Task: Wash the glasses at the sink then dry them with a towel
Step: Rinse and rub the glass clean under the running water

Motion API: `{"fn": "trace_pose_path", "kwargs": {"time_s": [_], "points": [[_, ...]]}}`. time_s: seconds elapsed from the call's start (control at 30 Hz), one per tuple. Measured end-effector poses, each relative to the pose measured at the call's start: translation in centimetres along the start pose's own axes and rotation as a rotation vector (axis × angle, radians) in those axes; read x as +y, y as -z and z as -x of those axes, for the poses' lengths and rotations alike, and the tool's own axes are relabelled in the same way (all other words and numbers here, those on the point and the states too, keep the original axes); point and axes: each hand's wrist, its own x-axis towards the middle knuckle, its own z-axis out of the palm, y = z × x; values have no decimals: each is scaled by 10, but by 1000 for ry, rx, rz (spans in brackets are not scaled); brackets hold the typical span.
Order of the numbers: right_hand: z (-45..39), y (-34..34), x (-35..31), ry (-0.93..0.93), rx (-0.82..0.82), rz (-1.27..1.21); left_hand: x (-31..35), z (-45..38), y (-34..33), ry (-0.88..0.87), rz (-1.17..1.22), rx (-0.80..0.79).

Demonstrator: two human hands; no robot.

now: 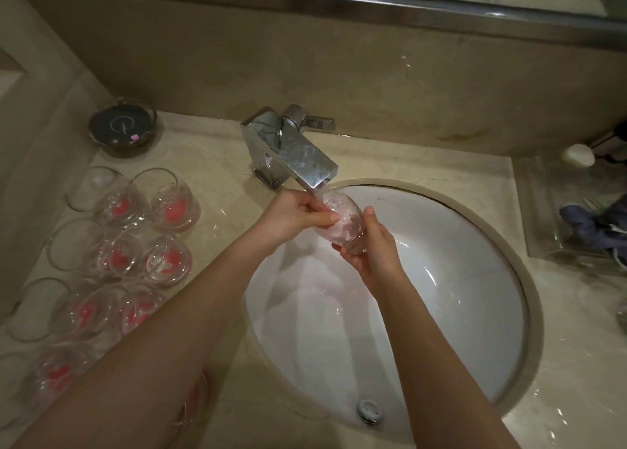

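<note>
A clear glass point(344, 223) with a pink mark is held on its side right under the chrome tap's spout point(315, 174), over the white sink point(475, 299). My left hand point(295, 216) grips the end nearer the spout, thumb laid along the glass. My right hand point(371, 247) cups the other end from below with curled fingers. Several more clear glasses point(115, 241) with pink marks lie in rows on the counter to the left of the sink.
A dark round dish point(122, 130) sits at the back left of the beige counter point(559, 364). At the right, a clear tray point(573, 225) holds a grey cloth, with a white soap point(578, 154) behind it. The drain plug point(369, 410) is near the basin's front.
</note>
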Motion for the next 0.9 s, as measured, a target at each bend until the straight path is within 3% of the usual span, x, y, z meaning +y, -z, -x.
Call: {"fn": "trace_pose_path", "kwargs": {"time_s": [0.13, 0.27, 0.5, 0.7, 0.9], "points": [[0, -1, -1, 5, -25, -13, -1, -2, 1, -10, -30, 7], [0, -2, -4, 23, -57, 2, 7, 1, 0, 28, -100, -128], [-3, -2, -14, 78, -150, -143, 9, 1, -4, -44, 193, -202], [-3, -2, -22, -200, -244, -69, 3, -1, -3, -5, -12, -232], [-7, 7, -18, -39, -263, -83, 12, 6, -3, -67, 187, -177]]}}
